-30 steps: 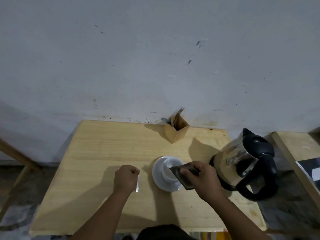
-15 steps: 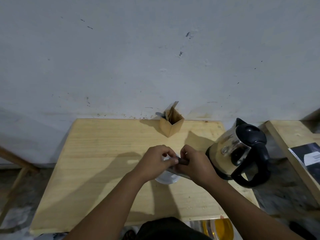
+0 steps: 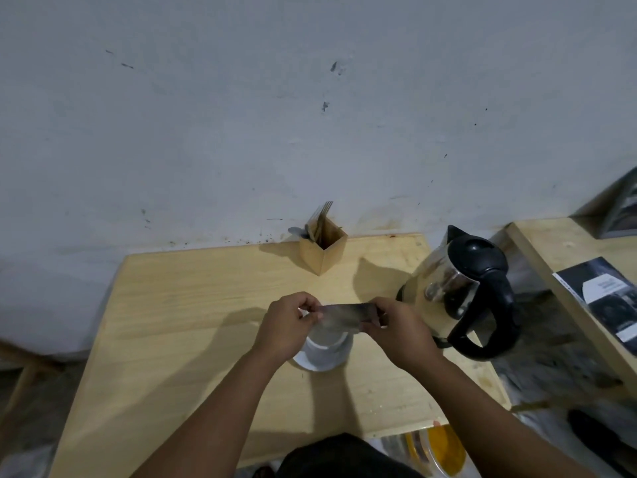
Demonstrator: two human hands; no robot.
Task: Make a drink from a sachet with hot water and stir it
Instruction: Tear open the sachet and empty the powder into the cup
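Note:
A dark sachet (image 3: pixel 344 315) is stretched flat between both hands, just above a white cup (image 3: pixel 327 345) that stands on a white saucer (image 3: pixel 306 361) in the middle of the wooden table (image 3: pixel 193 326). My left hand (image 3: pixel 287 324) pinches the sachet's left end. My right hand (image 3: pixel 396 327) grips its right end. The cup's inside is partly hidden by the sachet. A steel kettle (image 3: pixel 462 291) with a black lid and handle stands right of the cup.
A wooden box (image 3: pixel 324 250) holding forks and spoons stands at the table's back edge by the wall. A second wooden surface (image 3: pixel 568 257) with a dark booklet (image 3: pixel 606 298) lies to the right. A yellow-and-clear container (image 3: pixel 434 450) sits below the table's front edge.
One second ago my left hand rested apart on the table and only my right held the sachet. My left hand came over and took the sachet's other end; both now hold it over the cup.

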